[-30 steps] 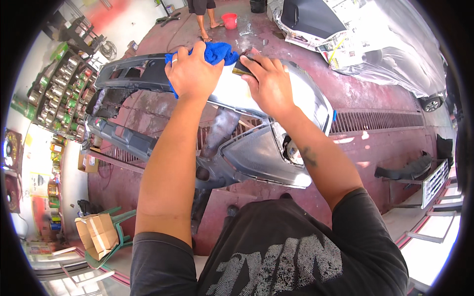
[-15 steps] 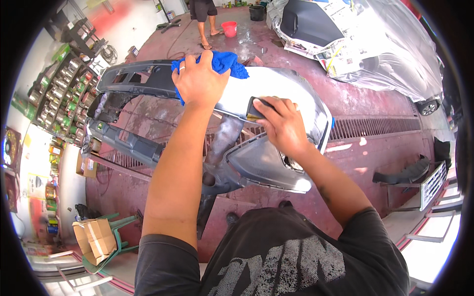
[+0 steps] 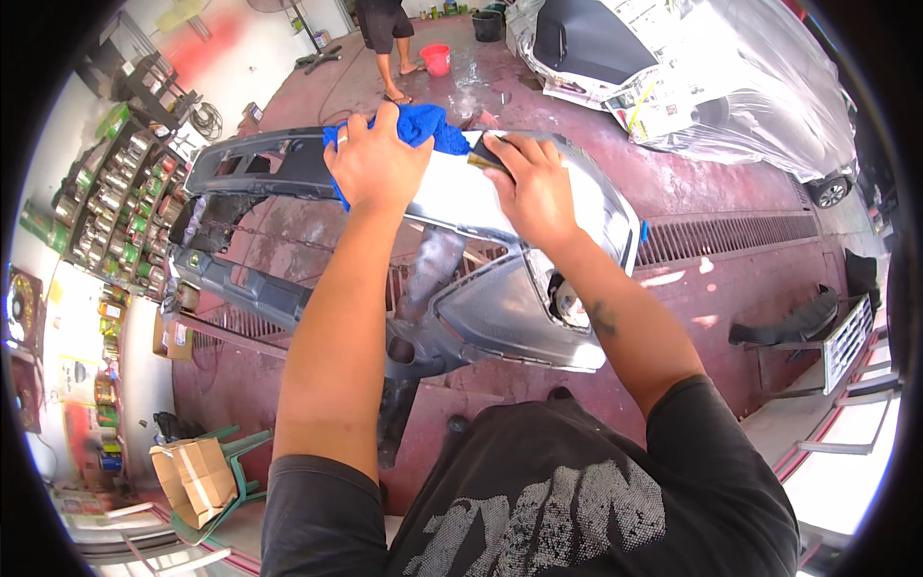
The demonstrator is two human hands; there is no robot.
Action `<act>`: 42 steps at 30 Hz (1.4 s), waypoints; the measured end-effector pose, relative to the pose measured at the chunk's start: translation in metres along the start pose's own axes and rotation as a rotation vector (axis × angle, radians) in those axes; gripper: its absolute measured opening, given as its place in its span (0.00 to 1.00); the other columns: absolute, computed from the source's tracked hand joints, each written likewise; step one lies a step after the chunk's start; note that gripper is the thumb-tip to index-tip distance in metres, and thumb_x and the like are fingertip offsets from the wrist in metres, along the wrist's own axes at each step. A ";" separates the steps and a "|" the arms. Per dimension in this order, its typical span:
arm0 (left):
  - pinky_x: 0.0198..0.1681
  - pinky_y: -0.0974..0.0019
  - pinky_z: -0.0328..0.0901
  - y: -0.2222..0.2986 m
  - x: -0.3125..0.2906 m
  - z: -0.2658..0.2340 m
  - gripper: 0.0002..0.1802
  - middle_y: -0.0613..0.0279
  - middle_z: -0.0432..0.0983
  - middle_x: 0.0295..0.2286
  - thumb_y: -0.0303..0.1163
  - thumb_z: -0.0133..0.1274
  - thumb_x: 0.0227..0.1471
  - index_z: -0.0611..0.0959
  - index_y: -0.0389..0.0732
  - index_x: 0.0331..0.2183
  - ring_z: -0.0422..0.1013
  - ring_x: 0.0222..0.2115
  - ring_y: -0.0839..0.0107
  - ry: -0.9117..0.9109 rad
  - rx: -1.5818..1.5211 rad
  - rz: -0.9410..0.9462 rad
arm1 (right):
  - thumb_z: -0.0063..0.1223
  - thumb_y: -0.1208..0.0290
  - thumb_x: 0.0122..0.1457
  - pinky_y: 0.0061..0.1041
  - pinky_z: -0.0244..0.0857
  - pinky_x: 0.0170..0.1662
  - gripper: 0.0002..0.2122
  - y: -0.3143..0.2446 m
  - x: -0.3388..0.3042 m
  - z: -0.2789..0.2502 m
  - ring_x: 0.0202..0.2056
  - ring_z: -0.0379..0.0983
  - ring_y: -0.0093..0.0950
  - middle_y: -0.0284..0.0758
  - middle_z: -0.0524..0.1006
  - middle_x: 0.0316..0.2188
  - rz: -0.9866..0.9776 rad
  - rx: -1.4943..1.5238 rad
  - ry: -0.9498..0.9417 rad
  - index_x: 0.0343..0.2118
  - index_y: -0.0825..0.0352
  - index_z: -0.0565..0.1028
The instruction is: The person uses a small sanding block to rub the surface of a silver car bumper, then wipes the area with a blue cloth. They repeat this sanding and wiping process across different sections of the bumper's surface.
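A car bumper (image 3: 450, 192), dark with a pale white-grey patch along its top, lies across a stand in front of me. My left hand (image 3: 378, 165) is closed on a bunched blue cloth (image 3: 430, 125) and rests on the bumper's upper edge. My right hand (image 3: 538, 188) grips a dark sanding block (image 3: 484, 154) with a yellowish edge, close beside the cloth. The block lies against the pale patch near the bumper's far edge; my fingers hide part of it. Below my right wrist is a round opening (image 3: 567, 300) in the bumper.
A car wrapped in clear plastic and paper (image 3: 740, 87) stands at the far right. Another person's legs (image 3: 389, 48) are by a red bucket (image 3: 436, 60). Shelves of cans (image 3: 125, 197) line the left wall. A green chair (image 3: 248, 462) holds a cardboard box (image 3: 197, 481). A floor grate (image 3: 731, 238) runs behind the bumper.
My right hand has slid the sanding block up and slightly left across the pale patch, toward the far edge and the cloth. My left hand still holds the cloth in nearly the same spot.
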State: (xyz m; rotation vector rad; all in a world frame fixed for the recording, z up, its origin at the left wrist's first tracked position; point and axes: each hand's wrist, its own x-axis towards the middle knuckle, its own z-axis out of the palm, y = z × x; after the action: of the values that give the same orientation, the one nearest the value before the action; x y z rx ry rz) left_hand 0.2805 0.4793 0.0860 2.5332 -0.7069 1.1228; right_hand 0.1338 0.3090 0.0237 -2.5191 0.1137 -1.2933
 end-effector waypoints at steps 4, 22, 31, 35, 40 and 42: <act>0.55 0.43 0.73 -0.005 -0.007 0.007 0.32 0.56 0.84 0.44 0.55 0.79 0.44 0.89 0.54 0.49 0.82 0.49 0.52 0.056 -0.012 -0.013 | 0.69 0.68 0.63 0.46 0.71 0.55 0.22 -0.018 -0.049 -0.025 0.52 0.77 0.43 0.36 0.83 0.55 -0.103 0.075 -0.081 0.61 0.58 0.84; 0.56 0.42 0.73 0.001 -0.004 0.005 0.33 0.57 0.85 0.46 0.58 0.77 0.45 0.89 0.54 0.50 0.82 0.51 0.53 0.006 -0.005 -0.010 | 0.70 0.66 0.65 0.44 0.72 0.58 0.23 -0.006 0.003 -0.014 0.51 0.79 0.48 0.42 0.84 0.52 0.060 0.045 -0.031 0.62 0.62 0.83; 0.62 0.34 0.67 -0.011 -0.004 0.000 0.40 0.56 0.82 0.51 0.60 0.75 0.48 0.85 0.57 0.59 0.78 0.56 0.48 -0.087 -0.046 0.018 | 0.67 0.71 0.71 0.39 0.73 0.64 0.32 0.061 -0.163 -0.117 0.59 0.82 0.43 0.53 0.82 0.59 0.650 0.244 -0.026 0.75 0.71 0.67; 0.63 0.37 0.69 -0.029 -0.005 -0.012 0.42 0.54 0.82 0.53 0.53 0.75 0.51 0.83 0.61 0.66 0.78 0.56 0.47 -0.105 -0.158 0.154 | 0.65 0.75 0.71 0.36 0.72 0.64 0.31 0.109 -0.282 -0.183 0.60 0.81 0.39 0.53 0.81 0.61 0.917 0.277 0.015 0.74 0.71 0.68; 0.62 0.45 0.72 -0.060 0.007 -0.029 0.33 0.52 0.83 0.53 0.43 0.77 0.53 0.88 0.58 0.61 0.78 0.56 0.47 -0.111 -0.140 -0.012 | 0.65 0.73 0.70 0.40 0.71 0.67 0.31 0.163 -0.391 -0.232 0.63 0.79 0.44 0.51 0.80 0.64 1.115 0.113 -0.095 0.74 0.71 0.68; 0.66 0.45 0.71 -0.077 0.007 -0.027 0.37 0.49 0.81 0.57 0.44 0.77 0.53 0.85 0.54 0.64 0.77 0.59 0.45 -0.111 -0.147 -0.041 | 0.65 0.72 0.71 0.40 0.71 0.67 0.31 0.182 -0.414 -0.238 0.64 0.79 0.44 0.51 0.79 0.64 1.169 0.127 -0.122 0.74 0.71 0.68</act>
State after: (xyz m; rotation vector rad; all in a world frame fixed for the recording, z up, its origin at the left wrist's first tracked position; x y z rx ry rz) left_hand 0.3098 0.5538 0.1048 2.4881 -0.7330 0.8878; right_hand -0.2896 0.1670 -0.2250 -1.8060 1.2001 -0.6036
